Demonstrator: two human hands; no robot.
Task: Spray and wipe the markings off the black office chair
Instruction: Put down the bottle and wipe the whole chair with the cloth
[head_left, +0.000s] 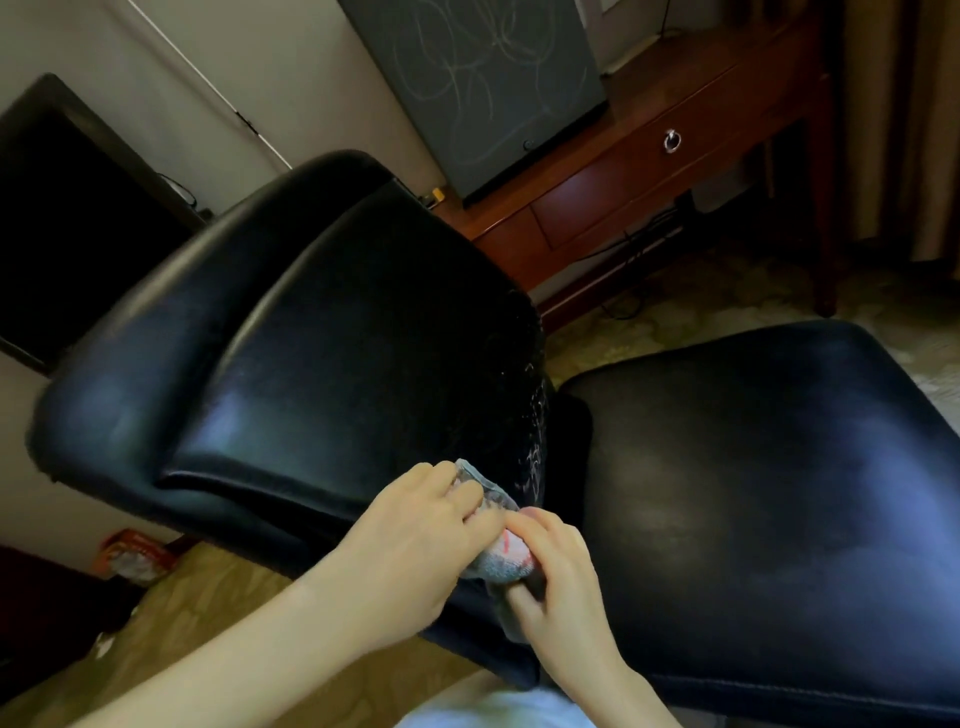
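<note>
Hands (415, 535) (550, 566) both hold cloth (498, 551) against chair (363, 332).

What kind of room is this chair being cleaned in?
Probably a hotel room or bedroom: a wooden desk with a ring-pull drawer, heavy curtains beside it, and patterned carpet underfoot.

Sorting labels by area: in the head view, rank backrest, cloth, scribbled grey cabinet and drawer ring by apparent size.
1. backrest
2. scribbled grey cabinet, farther off and cut by the frame edge
3. cloth, partly hidden
4. drawer ring
</note>
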